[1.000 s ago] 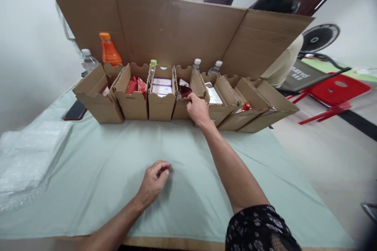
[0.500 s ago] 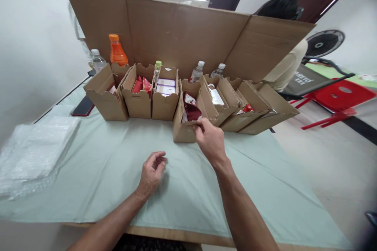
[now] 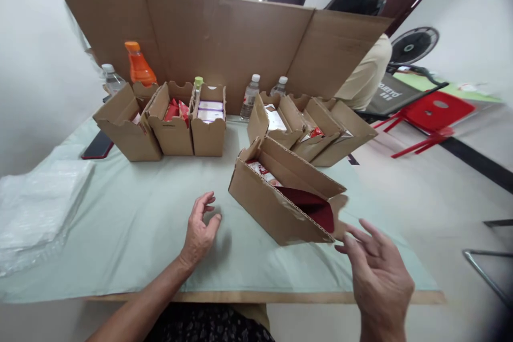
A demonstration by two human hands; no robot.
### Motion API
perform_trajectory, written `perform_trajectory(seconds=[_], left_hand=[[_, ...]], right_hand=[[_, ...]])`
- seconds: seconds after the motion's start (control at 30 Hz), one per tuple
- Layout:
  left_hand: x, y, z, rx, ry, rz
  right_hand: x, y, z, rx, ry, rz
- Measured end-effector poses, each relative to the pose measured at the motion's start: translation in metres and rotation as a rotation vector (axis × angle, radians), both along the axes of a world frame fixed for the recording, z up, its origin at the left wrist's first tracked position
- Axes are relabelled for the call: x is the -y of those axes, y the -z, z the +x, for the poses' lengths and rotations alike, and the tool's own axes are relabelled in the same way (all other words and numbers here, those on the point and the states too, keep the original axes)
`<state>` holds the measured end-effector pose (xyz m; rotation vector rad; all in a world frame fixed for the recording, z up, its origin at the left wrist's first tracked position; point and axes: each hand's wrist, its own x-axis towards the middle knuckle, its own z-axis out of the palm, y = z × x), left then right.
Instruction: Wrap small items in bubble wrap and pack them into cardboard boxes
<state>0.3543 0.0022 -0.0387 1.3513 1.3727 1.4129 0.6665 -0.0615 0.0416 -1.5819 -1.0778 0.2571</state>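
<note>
An open cardboard box (image 3: 276,208) stands at an angle in front of me on the green tablecloth (image 3: 160,235). Inside it are a red-and-white packet (image 3: 264,172) and a dark red item (image 3: 310,207) whose kind I cannot make out. My right hand (image 3: 377,262) is at the near right end of this box, fingers spread; whether a fingertip still touches the cardboard is unclear. To the left of the box, my left hand (image 3: 201,224) hovers low over the cloth, fingers loosely curved and apart, holding nothing.
Behind are more cardboard boxes: one with red packets (image 3: 173,110), one with purple-and-white cartons (image 3: 210,110), others on the right (image 3: 280,123). Bottles, including an orange one (image 3: 140,67), stand before a cardboard screen (image 3: 228,37). Bubble wrap (image 3: 36,208) and a phone (image 3: 97,145) lie left.
The box with the dark red item has come out of the row, towards me and right, and turned. My right hand moved right and down, its fingers opening from their pinch on the rim.
</note>
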Motion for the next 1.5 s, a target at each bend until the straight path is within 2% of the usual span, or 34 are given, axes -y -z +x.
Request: perform_trajectory(seconds=[0.1, 0.23, 0.37, 0.47, 0.6, 0.77, 0.9, 1.03, 1.2, 1.37, 1.5], left_hand=[[-0.011, -0.008, 0.011, -0.017, 0.063, 0.021], [-0.037, -0.012, 0.027, 0.022, 0.131, -0.009], [-0.058, -0.009, 0.041, 0.124, 0.220, -0.066], [-0.061, -0.009, 0.044, 0.191, 0.258, -0.079], [-0.045, -0.016, 0.033, 0.218, 0.226, -0.112], [0.004, -0.019, 0.006, 0.182, 0.055, -0.171], [0.048, -0.018, -0.022, 0.098, -0.080, -0.207], [0.073, -0.014, -0.051, -0.017, -0.169, -0.179], [0.074, 0.000, -0.068, -0.151, -0.168, -0.182], [0.062, 0.011, -0.060, -0.180, -0.142, -0.203], [0.057, 0.011, -0.052, -0.176, -0.177, -0.176]], right_hand=[[0.011, 0.019, -0.001, -0.152, -0.113, -0.057], [0.016, 0.042, -0.009, -0.070, -0.333, -0.214], [0.011, 0.053, -0.022, -0.047, -0.315, -0.258], [0.005, 0.052, -0.031, -0.054, -0.297, -0.257], [-0.005, 0.049, -0.040, -0.026, -0.295, -0.220], [-0.020, 0.053, -0.056, 0.000, -0.332, -0.209], [-0.033, 0.056, -0.078, -0.038, -0.457, -0.203], [-0.047, 0.058, -0.095, -0.065, -0.569, -0.208], [-0.055, 0.073, -0.101, -0.123, -0.592, -0.212], [-0.047, 0.086, -0.106, -0.136, -0.561, -0.318], [-0.042, 0.087, -0.112, -0.102, -0.516, -0.326]])
